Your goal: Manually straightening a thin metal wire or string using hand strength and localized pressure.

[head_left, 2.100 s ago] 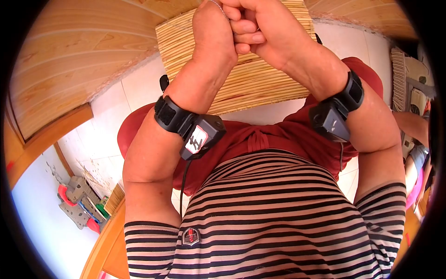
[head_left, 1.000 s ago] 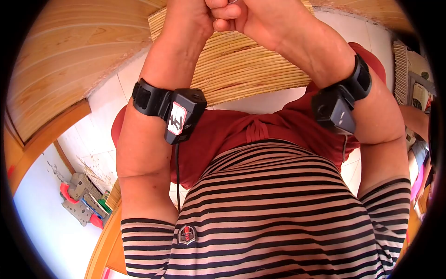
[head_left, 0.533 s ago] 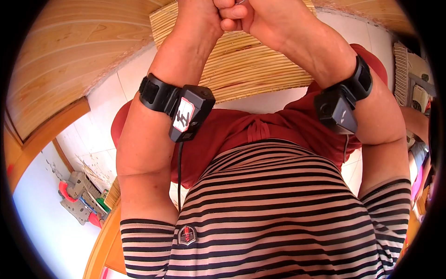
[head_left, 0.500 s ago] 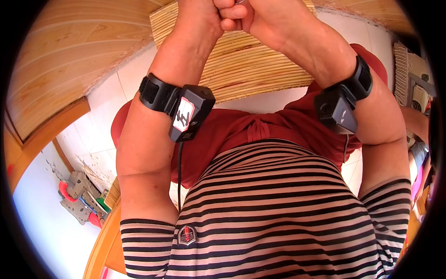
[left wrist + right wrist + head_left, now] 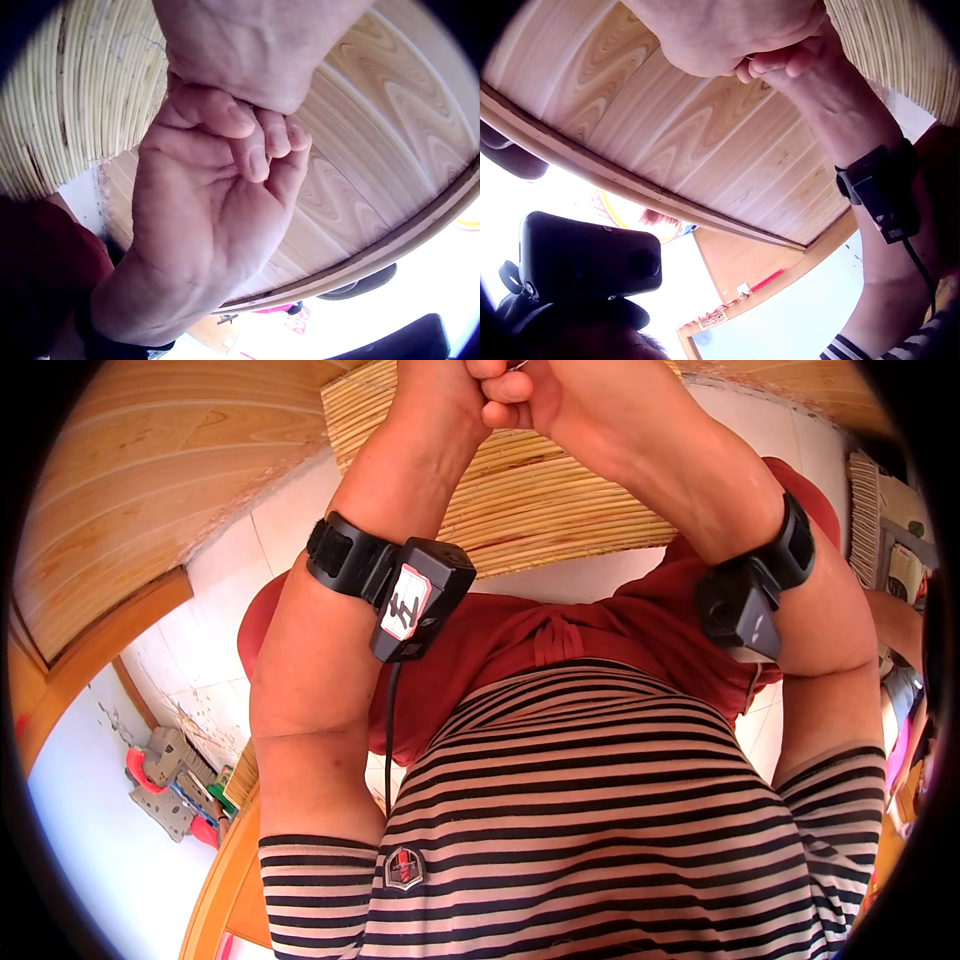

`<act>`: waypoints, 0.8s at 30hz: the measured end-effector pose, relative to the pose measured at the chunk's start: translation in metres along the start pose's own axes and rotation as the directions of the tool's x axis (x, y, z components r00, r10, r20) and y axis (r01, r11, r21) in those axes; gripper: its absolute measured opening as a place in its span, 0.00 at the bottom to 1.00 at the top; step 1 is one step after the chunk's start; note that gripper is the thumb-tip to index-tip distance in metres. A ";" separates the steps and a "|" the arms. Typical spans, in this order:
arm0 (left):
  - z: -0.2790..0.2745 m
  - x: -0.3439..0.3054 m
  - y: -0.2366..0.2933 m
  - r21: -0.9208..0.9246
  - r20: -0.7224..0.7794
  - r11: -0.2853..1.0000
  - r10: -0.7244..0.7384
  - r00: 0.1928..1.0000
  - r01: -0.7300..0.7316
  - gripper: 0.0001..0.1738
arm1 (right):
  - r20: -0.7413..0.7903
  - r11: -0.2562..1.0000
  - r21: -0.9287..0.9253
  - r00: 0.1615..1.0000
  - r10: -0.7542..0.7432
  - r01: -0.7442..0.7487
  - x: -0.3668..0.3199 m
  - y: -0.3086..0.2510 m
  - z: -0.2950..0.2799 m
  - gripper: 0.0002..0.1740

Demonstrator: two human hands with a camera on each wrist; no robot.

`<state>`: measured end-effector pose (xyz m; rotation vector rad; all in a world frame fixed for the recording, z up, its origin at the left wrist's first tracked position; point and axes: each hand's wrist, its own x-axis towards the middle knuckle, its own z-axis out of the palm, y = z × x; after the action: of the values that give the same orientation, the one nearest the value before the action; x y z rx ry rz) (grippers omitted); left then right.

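Note:
At the top edge of the head view, my two hands meet over a mat of thin yellow stalks [image 5: 560, 510]. The right hand [image 5: 575, 405] has its fingers curled inward, close against the left wrist. A thin pale thread [image 5: 518, 366] shows at those curled fingers. In the left wrist view, the right palm faces the camera with the fingertips bent over. My left hand [image 5: 440, 390] lies beside it, partly cut off by the frame, and its fingers are hidden in all views. A stray thread [image 5: 146, 41] lies across the mat in the left wrist view.
A wooden panelled surface [image 5: 190, 450] stands close at the left and far side. My knees in red trousers [image 5: 560, 625] flank the mat's near edge. A cable [image 5: 390, 730] hangs from the left wrist camera. Grey and red items [image 5: 165, 785] sit at lower left.
Over two seconds both hands have moved farther up, partly out of the head view. In the last second the left forearm has drifted slightly right, and the right forearm a little too.

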<state>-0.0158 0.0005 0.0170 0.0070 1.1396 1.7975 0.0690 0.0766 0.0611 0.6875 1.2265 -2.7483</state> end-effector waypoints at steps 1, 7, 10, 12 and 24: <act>0.000 0.000 -0.001 0.021 -0.016 1.000 0.020 1.000 -0.020 0.19 | -0.016 1.000 0.012 1.000 0.017 -0.017 -0.001 0.000 0.001 0.16; 0.001 0.003 -0.005 0.041 -0.012 0.998 0.046 0.999 -0.045 0.17 | -0.073 0.998 0.024 0.996 0.057 -0.055 -0.002 -0.001 0.001 0.15; 0.004 0.001 -0.003 0.040 -0.014 0.999 0.037 0.999 -0.037 0.17 | -0.076 0.999 0.026 0.996 0.049 -0.047 -0.001 -0.001 -0.001 0.15; 0.007 0.001 -0.004 0.054 -0.036 0.998 0.037 0.999 -0.035 0.17 | -0.068 0.999 0.029 0.997 0.036 -0.034 -0.002 -0.001 -0.003 0.15; 0.004 0.001 -0.013 0.074 -0.049 0.997 0.021 0.999 -0.017 0.20 | -0.035 0.998 -0.015 0.997 0.065 -0.066 -0.005 0.000 -0.007 0.15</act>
<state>-0.0050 0.0053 0.0101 0.0164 1.2443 1.7804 0.0765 0.0813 0.0590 0.7626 1.2087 -2.6820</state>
